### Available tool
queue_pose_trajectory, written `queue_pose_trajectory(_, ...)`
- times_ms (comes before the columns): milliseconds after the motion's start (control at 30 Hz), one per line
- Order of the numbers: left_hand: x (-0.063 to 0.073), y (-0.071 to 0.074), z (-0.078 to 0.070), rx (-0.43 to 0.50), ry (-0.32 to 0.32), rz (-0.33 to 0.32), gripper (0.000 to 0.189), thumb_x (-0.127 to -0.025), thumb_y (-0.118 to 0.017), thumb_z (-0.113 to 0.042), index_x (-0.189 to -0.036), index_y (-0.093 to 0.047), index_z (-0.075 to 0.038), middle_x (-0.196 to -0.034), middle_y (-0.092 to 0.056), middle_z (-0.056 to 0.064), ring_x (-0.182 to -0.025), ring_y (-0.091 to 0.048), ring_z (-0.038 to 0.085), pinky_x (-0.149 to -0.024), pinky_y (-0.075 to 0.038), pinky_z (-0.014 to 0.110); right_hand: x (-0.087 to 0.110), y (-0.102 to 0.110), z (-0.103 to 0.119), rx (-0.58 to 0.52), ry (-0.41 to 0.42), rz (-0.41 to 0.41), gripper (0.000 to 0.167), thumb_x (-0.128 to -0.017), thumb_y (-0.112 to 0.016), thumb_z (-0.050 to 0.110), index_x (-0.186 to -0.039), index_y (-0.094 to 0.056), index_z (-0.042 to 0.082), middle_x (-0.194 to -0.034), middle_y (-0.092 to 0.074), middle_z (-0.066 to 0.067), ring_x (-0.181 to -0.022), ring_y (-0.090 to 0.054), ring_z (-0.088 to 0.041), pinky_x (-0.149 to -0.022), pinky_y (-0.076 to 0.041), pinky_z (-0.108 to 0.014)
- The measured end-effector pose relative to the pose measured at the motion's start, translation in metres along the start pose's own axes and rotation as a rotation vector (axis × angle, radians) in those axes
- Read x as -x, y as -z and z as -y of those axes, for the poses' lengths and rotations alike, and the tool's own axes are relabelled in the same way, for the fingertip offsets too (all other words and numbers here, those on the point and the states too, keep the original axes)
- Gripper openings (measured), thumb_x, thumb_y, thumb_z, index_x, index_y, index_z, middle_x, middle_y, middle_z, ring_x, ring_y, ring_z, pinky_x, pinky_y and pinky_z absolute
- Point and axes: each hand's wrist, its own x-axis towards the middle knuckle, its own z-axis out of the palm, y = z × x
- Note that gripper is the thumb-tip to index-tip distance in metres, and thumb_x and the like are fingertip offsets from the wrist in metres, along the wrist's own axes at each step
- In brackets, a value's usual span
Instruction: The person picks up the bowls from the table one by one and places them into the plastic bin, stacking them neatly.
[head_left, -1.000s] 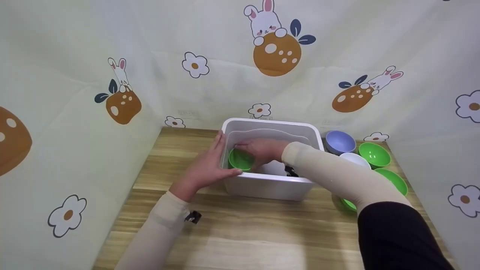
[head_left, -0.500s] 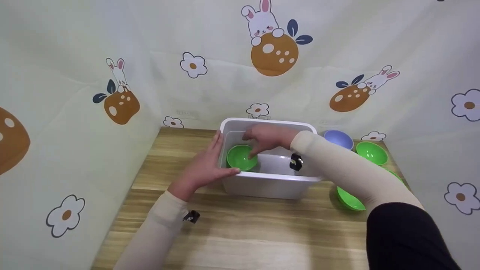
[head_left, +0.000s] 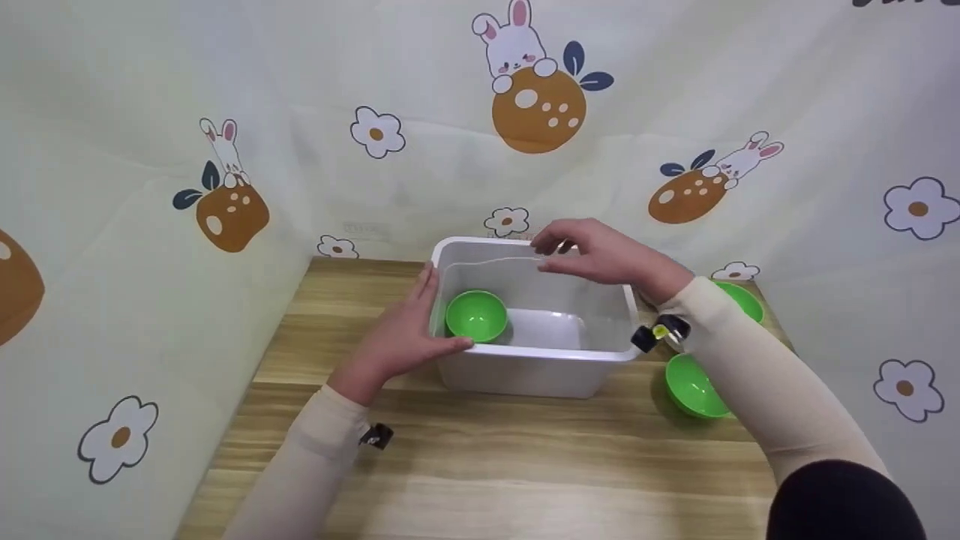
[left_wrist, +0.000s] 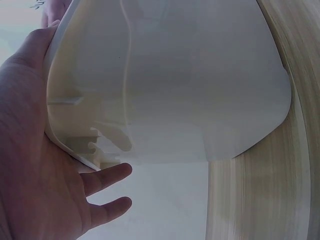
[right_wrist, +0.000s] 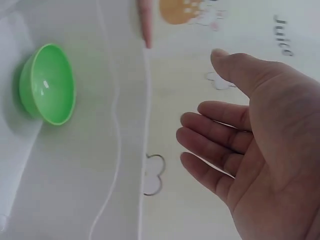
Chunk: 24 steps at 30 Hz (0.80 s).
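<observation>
A green bowl (head_left: 477, 316) sits upright at the left end inside a white plastic bin (head_left: 555, 352). My left hand (head_left: 397, 337) rests against the bin's left front corner, thumb along the front rim. In the left wrist view, straight fingers (left_wrist: 107, 180) of that hand reach past the bin's edge. Above the bin's back right rim hovers my right hand (head_left: 600, 251), holding nothing. Its fingers are loosely bent and the thumb is apart, as the right wrist view shows. There the green bowl (right_wrist: 48, 84) lies down in the bin, away from the hand.
Right of the bin stand another green bowl (head_left: 694, 386) and, farther back, a second one (head_left: 742, 302) partly behind my right sleeve (head_left: 772, 382). A wooden table (head_left: 480, 457) carries everything. Patterned curtain walls (head_left: 420, 187) close in the back and sides.
My right hand has let go of the green bowl, leaving it in the bin, then risen and moved right over the back rim. The left hand stays at the bin's corner.
</observation>
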Motion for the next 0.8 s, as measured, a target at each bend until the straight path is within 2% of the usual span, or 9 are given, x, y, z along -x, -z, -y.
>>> queue_pose_trajectory(100, -0.001, -0.001, 0.001, 0.002, -0.003, -0.001, 0.144, -0.080, -0.081, -0.083, -0.179, -0.006, -0.011, -0.186, 0.004, 0.009, -0.165, -0.022, 0.048, -0.125, -0.033, 0.069, 0.029, 0.006, -0.001, -0.029, 0.017, -0.117, 0.033, -0.106, -0.078, 0.026, -0.136, -0.075, 0.012, -0.127, -0.076, -0.005, -0.116, -0.071, -0.025, -0.105, -0.057, -0.055)
queue_pose_trajectory(167, -0.001, 0.000, 0.001, -0.001, -0.001, -0.002, 0.144, -0.079, -0.080, -0.084, -0.179, -0.005, -0.011, -0.186, 0.004, 0.009, -0.165, -0.022, 0.047, -0.125, -0.033, 0.068, 0.049, 0.007, -0.003, -0.047, 0.013, -0.191, 0.029, -0.106, -0.078, 0.023, -0.133, -0.076, 0.012, -0.125, -0.077, -0.003, -0.115, -0.071, -0.024, -0.103, -0.057, -0.049)
queue_pose_trajectory(367, 0.000, 0.001, 0.000, 0.000, -0.002, -0.001, 0.143, -0.081, -0.081, -0.082, -0.179, -0.006, -0.010, -0.186, 0.002, 0.011, -0.165, -0.022, 0.046, -0.126, -0.034, 0.068, 0.101, 0.000, -0.012, -0.061, -0.093, -0.361, 0.023, -0.105, -0.078, 0.016, -0.127, -0.077, 0.010, -0.120, -0.078, -0.004, -0.106, -0.071, -0.019, -0.092, -0.056, -0.022)
queue_pose_trajectory(433, 0.001, 0.001, -0.001, 0.001, -0.001, -0.001, 0.141, -0.082, -0.081, -0.081, -0.179, -0.006, -0.010, -0.186, 0.001, 0.012, -0.165, -0.022, 0.046, -0.125, -0.034, 0.068, 0.116, -0.005, -0.015, -0.062, -0.121, -0.410, 0.022, -0.105, -0.079, 0.014, -0.126, -0.076, 0.008, -0.120, -0.078, -0.005, -0.102, -0.070, -0.018, -0.090, -0.055, -0.018)
queue_pose_trajectory(567, 0.001, 0.002, 0.001, 0.003, 0.002, -0.008, 0.140, -0.083, -0.084, -0.075, -0.178, -0.007, -0.009, -0.186, 0.000, 0.014, -0.166, -0.021, 0.046, -0.125, -0.034, 0.069, 0.140, -0.016, -0.028, -0.053, -0.157, -0.495, 0.023, -0.103, -0.079, 0.008, -0.126, -0.076, 0.003, -0.119, -0.078, -0.011, -0.103, -0.068, -0.011, -0.090, -0.053, -0.015)
queue_pose_trajectory(667, 0.000, 0.001, 0.001, -0.004, -0.002, -0.008, 0.141, -0.082, -0.084, -0.077, -0.178, -0.006, -0.009, -0.186, 0.000, 0.015, -0.166, -0.020, 0.046, -0.125, -0.033, 0.068, 0.159, -0.025, -0.037, -0.027, -0.204, -0.544, 0.023, -0.103, -0.079, 0.008, -0.125, -0.075, 0.002, -0.118, -0.077, -0.013, -0.105, -0.065, -0.006, -0.091, -0.052, -0.015)
queue_pose_trajectory(800, -0.002, -0.001, 0.001, 0.001, -0.013, -0.003, 0.141, -0.083, -0.082, -0.078, -0.178, -0.005, -0.009, -0.186, 0.001, 0.015, -0.166, -0.020, 0.047, -0.126, -0.031, 0.068, 0.186, -0.036, -0.047, -0.016, -0.273, -0.603, 0.025, -0.103, -0.079, 0.009, -0.127, -0.075, 0.001, -0.119, -0.076, -0.013, -0.107, -0.065, -0.006, -0.090, -0.052, -0.016)
